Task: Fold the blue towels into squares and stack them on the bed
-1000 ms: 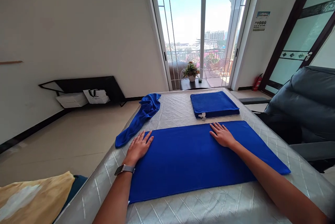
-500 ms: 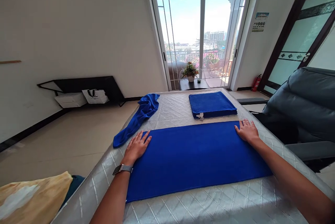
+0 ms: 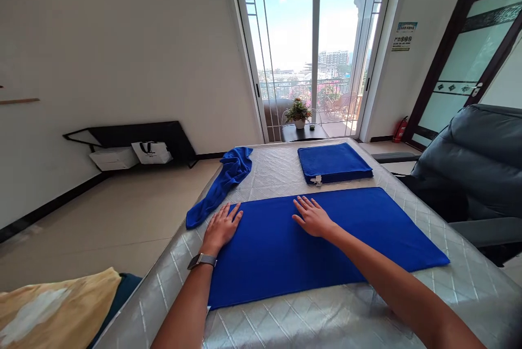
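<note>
A blue towel (image 3: 265, 256) lies spread flat across the mattress (image 3: 277, 324), its long side running left to right. My left hand (image 3: 222, 225) rests flat at its far left corner, fingers apart, with a watch on the wrist. Over the middle of the towel, near its far edge, is my right hand (image 3: 314, 217), fingers stretched out and holding nothing. Beyond the towel sits a neat stack of folded blue towels (image 3: 335, 163) with a white tag at its near left corner. A crumpled blue towel (image 3: 228, 180) trails along the mattress's left edge.
A dark leather chair (image 3: 481, 164) stands close on the right. At lower left is a tan cloth (image 3: 61, 305). Beyond the bed are a small table with a potted plant (image 3: 299, 115) and a sliding glass door (image 3: 316, 50). A white bag (image 3: 151, 153) sits by the left wall.
My right hand has moved left from the towel's far right corner to its middle. My left hand stays at the far left corner. The view has shifted slightly.
</note>
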`<state>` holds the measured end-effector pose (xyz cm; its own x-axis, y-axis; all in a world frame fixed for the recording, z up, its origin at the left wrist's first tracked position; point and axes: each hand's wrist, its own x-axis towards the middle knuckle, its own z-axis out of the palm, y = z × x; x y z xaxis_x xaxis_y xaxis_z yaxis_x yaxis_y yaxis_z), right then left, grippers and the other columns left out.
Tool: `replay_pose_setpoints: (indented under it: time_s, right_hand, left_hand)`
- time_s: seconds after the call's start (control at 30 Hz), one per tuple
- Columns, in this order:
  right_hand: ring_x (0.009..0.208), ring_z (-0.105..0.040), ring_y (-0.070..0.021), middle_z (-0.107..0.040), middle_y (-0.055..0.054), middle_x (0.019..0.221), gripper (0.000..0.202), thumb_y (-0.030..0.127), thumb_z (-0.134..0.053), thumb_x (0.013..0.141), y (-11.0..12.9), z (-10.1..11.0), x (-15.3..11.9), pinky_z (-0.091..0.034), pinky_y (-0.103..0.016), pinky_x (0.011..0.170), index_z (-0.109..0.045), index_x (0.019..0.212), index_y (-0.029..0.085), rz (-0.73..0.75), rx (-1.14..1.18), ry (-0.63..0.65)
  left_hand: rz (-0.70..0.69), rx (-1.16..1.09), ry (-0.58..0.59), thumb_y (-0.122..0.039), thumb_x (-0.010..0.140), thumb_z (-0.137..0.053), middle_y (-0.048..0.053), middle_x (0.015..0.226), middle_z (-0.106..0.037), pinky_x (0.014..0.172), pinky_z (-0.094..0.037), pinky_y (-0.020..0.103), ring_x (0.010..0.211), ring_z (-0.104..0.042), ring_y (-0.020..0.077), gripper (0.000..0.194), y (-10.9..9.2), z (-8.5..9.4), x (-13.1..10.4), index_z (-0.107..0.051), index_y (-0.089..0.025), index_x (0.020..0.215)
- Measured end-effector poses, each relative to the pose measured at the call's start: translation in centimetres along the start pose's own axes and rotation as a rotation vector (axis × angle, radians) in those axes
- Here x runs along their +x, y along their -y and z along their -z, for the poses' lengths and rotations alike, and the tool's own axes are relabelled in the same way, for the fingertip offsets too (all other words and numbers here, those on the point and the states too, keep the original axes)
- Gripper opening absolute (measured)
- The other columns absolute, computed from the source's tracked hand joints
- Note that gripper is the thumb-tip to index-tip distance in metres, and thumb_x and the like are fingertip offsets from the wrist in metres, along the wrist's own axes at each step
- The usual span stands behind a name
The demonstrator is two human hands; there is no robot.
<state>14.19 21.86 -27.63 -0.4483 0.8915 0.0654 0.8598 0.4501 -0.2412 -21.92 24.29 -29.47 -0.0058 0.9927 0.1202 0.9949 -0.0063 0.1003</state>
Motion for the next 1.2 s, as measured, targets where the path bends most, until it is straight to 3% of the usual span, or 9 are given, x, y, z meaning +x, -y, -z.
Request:
replay_pose_setpoints:
  time_s: [0.13, 0.43, 0.57, 0.63, 0.7, 0.9, 1.0, 1.1, 1.2]
  right_hand:
    - [0.157, -0.01, -0.0202, -0.016, -0.006, 0.17, 0.076, 0.064, -0.014, 0.102, -4.2, -0.1, -0.6, -0.006, -0.043, 0.126, -0.021, 0.163, 0.019, -0.115, -0.008, 0.052]
    - [0.155, -0.018, -0.0238, -0.021, -0.013, 0.168, 0.074, 0.053, -0.015, 0.102, -24.5, 3.2, -9.1, -0.015, -0.045, 0.125, -0.021, 0.162, 0.009, -0.676, -0.16, -0.036]
    - [0.154, -0.021, -0.0294, -0.031, -0.02, 0.164, 0.067, 0.036, -0.02, 0.101, -27.9, 4.6, -12.0, -0.013, -0.05, 0.125, -0.034, 0.156, 0.001, -0.89, -0.287, -0.174]
    - [0.155, -0.019, -0.0287, -0.033, -0.02, 0.163, 0.064, 0.027, -0.019, 0.1, -26.3, 5.0, -11.7, -0.01, -0.048, 0.125, -0.038, 0.153, -0.002, -0.81, -0.367, -0.273]
    - [0.154, -0.02, -0.0279, -0.033, -0.019, 0.163, 0.064, 0.027, -0.018, 0.1, -22.4, 4.9, -10.4, -0.009, -0.047, 0.126, -0.039, 0.153, -0.002, -0.706, -0.384, -0.331]
    - [0.156, -0.015, -0.0225, -0.022, -0.011, 0.167, 0.074, 0.053, -0.013, 0.104, -4.3, 1.5, -5.3, -0.011, -0.043, 0.126, -0.025, 0.161, 0.008, -0.283, -0.12, -0.174]
    - [0.157, -0.009, -0.0226, -0.013, -0.011, 0.169, 0.081, 0.062, -0.011, 0.102, 2.2, -0.6, -4.4, -0.009, -0.042, 0.127, -0.021, 0.162, 0.008, -0.083, 0.026, -0.065]
    - [0.157, -0.007, -0.0239, -0.01, -0.011, 0.169, 0.087, 0.068, -0.012, 0.1, 3.8, -1.4, -4.6, -0.007, -0.043, 0.127, -0.018, 0.163, 0.008, -0.088, 0.089, 0.004]
    - [0.157, -0.006, -0.0237, -0.01, -0.011, 0.169, 0.088, 0.068, -0.011, 0.1, 0.5, -0.9, -5.7, -0.006, -0.044, 0.127, -0.016, 0.163, 0.008, -0.235, 0.06, 0.027]
  left_hand:
    - [-0.009, -0.002, 0.009, -0.054, 0.104, -0.027, 0.007, 0.166, -0.033, 0.124, -0.024, 0.051, 0.153, -0.029, 0.028, 0.06, -0.1, 0.2, -0.1, -0.036, -0.03, 0.158]
    - [-0.001, 0.018, 0.006, -0.054, 0.104, -0.028, 0.007, 0.167, -0.031, 0.125, -0.021, 0.048, 0.154, -0.027, 0.0268, 0.06, -0.3, 0.2, -0.2, -0.035, -0.029, 0.158]
    - [0.013, 0.018, 0.03, -0.053, 0.105, -0.029, 0.01, 0.167, -0.03, 0.125, -0.021, 0.048, 0.154, -0.027, 0.0278, 0.059, -0.9, 1.0, -0.6, -0.034, -0.029, 0.159]
    - [0.023, 0.02, 0.033, -0.052, 0.105, -0.029, 0.01, 0.167, -0.03, 0.124, -0.021, 0.048, 0.154, -0.027, 0.0276, 0.059, -1.1, 1.1, -0.7, -0.033, -0.029, 0.159]
    - [0.022, 0.025, 0.031, -0.052, 0.105, -0.03, 0.01, 0.167, -0.029, 0.125, -0.021, 0.048, 0.154, -0.027, 0.0272, 0.059, -1.1, 1.0, -0.6, -0.033, -0.029, 0.159]
    - [-0.003, 0.01, 0.014, -0.053, 0.104, -0.028, 0.007, 0.167, -0.03, 0.125, -0.021, 0.049, 0.154, -0.026, 0.0265, 0.06, -0.4, 0.2, -0.2, -0.034, -0.029, 0.159]
    - [-0.015, 0.011, 0.007, -0.053, 0.104, -0.028, 0.007, 0.167, -0.03, 0.125, -0.021, 0.049, 0.154, -0.027, 0.0278, 0.06, -0.2, 0.1, -0.1, -0.034, -0.028, 0.159]
    - [-0.002, 0.012, 0.02, -0.053, 0.104, -0.029, 0.009, 0.168, -0.029, 0.125, -0.021, 0.049, 0.154, -0.027, 0.0287, 0.061, -0.2, 0.2, -0.1, -0.034, -0.027, 0.159]
    - [-0.005, 0.007, 0.027, -0.054, 0.103, -0.029, 0.01, 0.168, -0.028, 0.125, -0.021, 0.049, 0.154, -0.028, 0.0294, 0.062, -0.1, 0.2, -0.1, -0.035, -0.027, 0.159]
